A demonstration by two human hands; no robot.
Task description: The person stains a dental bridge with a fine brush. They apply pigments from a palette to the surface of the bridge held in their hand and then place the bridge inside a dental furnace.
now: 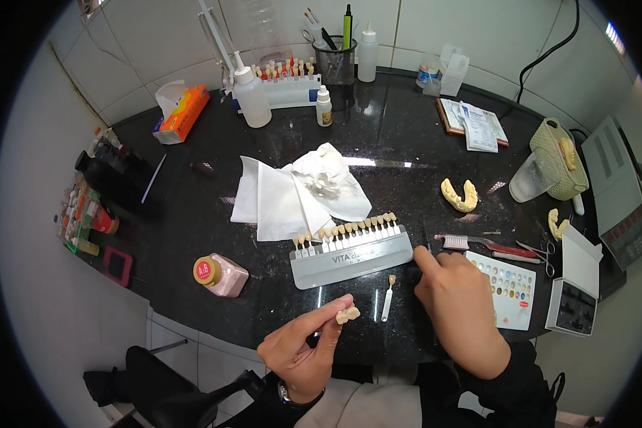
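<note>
My left hand point(303, 346) pinches a small cream tooth-shaped piece point(347, 315) between thumb and index finger. My right hand point(455, 307) is curled at the right end of the grey shade guide point(349, 265), over a thin object mostly hidden by the fingers; what it grips is unclear. A row of tooth-coloured tabs point(357, 230) stands along the guide. One loose tab on a white holder point(386, 303) lies between my hands. A white palette with coloured wells point(510, 292) is partly behind my right hand.
Tissues point(271, 196) and a dental cast point(458, 200) lie behind. A pink powder jar point(225, 277) is left; a red-handled brush point(496, 246), scissors point(548, 257) and white box point(574, 307) are right. Bottles point(252, 100), a tissue box point(180, 114) and a cup point(531, 175) line the back.
</note>
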